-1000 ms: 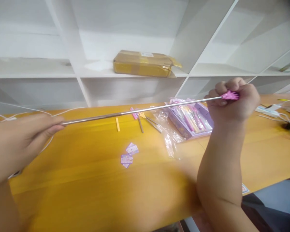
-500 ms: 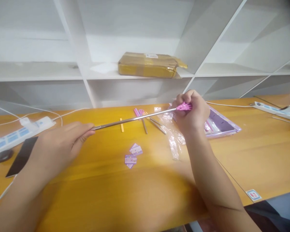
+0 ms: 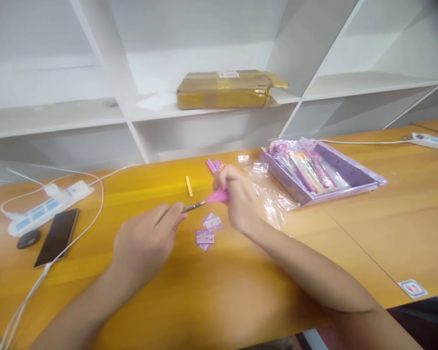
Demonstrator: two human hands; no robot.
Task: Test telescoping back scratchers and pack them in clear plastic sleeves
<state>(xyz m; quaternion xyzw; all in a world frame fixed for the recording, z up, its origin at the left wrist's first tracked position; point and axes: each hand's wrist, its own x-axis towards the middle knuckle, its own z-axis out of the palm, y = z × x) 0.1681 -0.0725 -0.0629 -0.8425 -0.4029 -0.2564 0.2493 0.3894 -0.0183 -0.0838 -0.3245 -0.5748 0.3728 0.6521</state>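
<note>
My left hand is closed around the lower end of a telescopic back scratcher, and only a short length of its metal rod shows. At the other end, my right hand grips the pink, hand-shaped head, its fingers partly covering it. Just behind the right hand lie pink and striped pieces, partly hidden by it. Below the rod, small purple printed cards overlap on the table. A short yellow stick lies beyond the left hand.
An open purple box holds several wrapped items at the right, with clear plastic wrappers beside it. A power strip, a phone, a black mouse and white cables are at left. A taped parcel rests on the shelf.
The back scratcher's long rod has shortened as my hands came together. The right hand moved left and down, the left hand moved right. The view has shifted slightly.
</note>
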